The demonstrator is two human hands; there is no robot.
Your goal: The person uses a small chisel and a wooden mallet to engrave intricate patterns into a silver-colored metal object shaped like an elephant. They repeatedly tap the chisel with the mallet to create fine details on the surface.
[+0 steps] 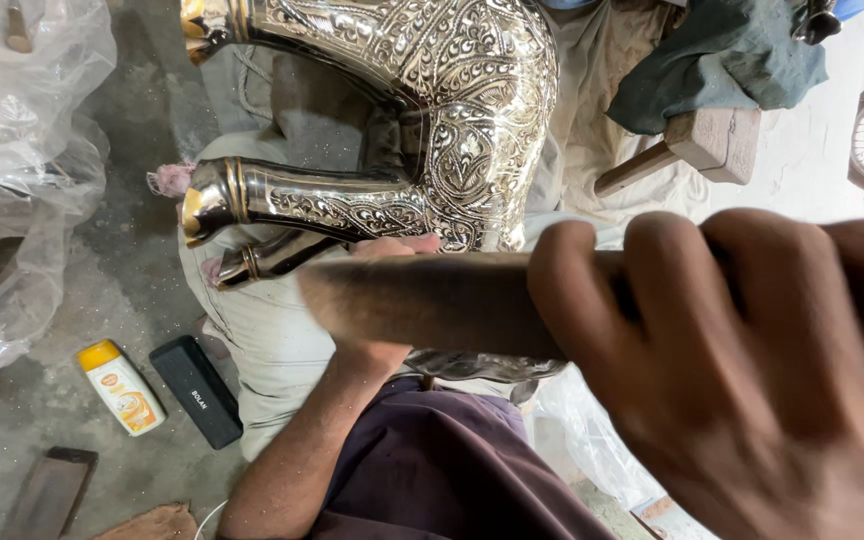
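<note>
Two hands are busy: the right hand (pixel 752 370) is clenched round a dark wooden handle (pixel 432 300), close to the camera, while the left hand (pixel 392 255) presses against the engraved metal animal figure (pixel 452 130) lying across the lap. It looks heavy, rigid and slick; its legs offer the surest hold.

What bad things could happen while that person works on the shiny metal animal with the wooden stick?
The left hand rests on the engraved metal animal right beside the wooden tool that the right hand grips, so a swing might catch its fingers. The animal lies across the person's lap, so a hard knock could perhaps roll it onto the floor, where a small bottle and a black case lie.
</note>
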